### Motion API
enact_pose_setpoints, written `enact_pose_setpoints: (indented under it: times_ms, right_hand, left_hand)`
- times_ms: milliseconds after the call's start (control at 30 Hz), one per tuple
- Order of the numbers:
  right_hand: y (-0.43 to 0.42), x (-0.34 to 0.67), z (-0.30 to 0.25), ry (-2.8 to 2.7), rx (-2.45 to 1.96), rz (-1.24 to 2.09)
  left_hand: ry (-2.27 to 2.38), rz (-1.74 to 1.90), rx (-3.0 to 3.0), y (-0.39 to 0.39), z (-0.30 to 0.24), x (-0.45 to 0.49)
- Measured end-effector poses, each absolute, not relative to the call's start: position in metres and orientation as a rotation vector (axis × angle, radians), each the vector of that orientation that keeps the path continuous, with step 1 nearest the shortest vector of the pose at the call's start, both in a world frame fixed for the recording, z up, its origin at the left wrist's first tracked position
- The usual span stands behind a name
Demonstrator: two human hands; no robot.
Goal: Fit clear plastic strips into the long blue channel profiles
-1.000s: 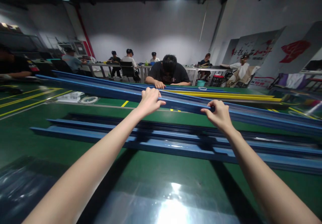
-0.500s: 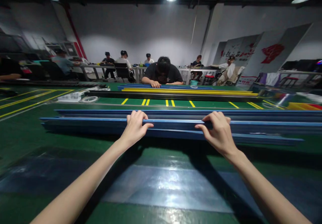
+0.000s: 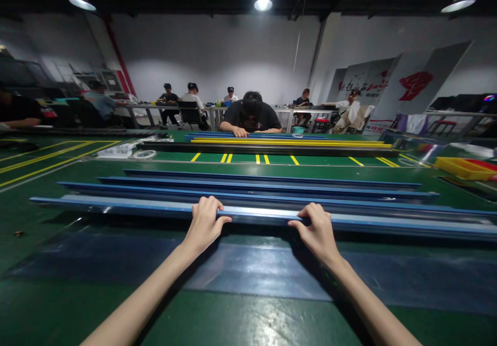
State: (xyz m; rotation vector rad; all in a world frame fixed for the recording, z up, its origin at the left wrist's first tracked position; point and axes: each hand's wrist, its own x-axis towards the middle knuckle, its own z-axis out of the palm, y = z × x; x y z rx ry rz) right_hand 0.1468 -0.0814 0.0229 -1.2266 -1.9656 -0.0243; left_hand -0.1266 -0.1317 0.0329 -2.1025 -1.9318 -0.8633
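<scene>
Blue rail (image 3: 259,213) is pinched on the green worktop (image 3: 248,317) by left grip (image 3: 204,222) and right grip (image 3: 316,230), set apart seemingly for balance; other rails (image 3: 272,186) lie at twelve o'clock.

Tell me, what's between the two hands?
Just a bare, shiny stretch of the long blue bar, from left hand to right hand, in the head view.
</scene>
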Motion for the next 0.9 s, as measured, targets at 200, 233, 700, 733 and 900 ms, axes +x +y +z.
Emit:
enact_pose_setpoints:
  times_ms: [200,233,700,733,900]
  right_hand:
    - [-0.070,0.141,0.011,-1.998,-1.260,0.018]
    - [-0.067,0.140,0.009,-2.000,-1.262,0.021]
    - [-0.050,0.134,0.000,-2.053,-1.355,0.056]
    - [-0.051,0.134,0.002,-2.064,-1.359,0.054]
    - [-0.067,0.139,0.011,-2.199,-1.294,-0.028]
  left_hand:
    - [-1.991,-0.829,-2.147,-0.120,0.016,-0.133]
    - [-1.997,-0.817,-2.148,-0.117,0.015,-0.134]
    - [-1.990,-0.538,-2.152,-0.107,0.016,-0.139]
    - [-1.964,-0.509,-2.147,-0.109,0.018,-0.138]
    - [-1.777,-0.638,-2.200,-0.132,0.026,-0.124]
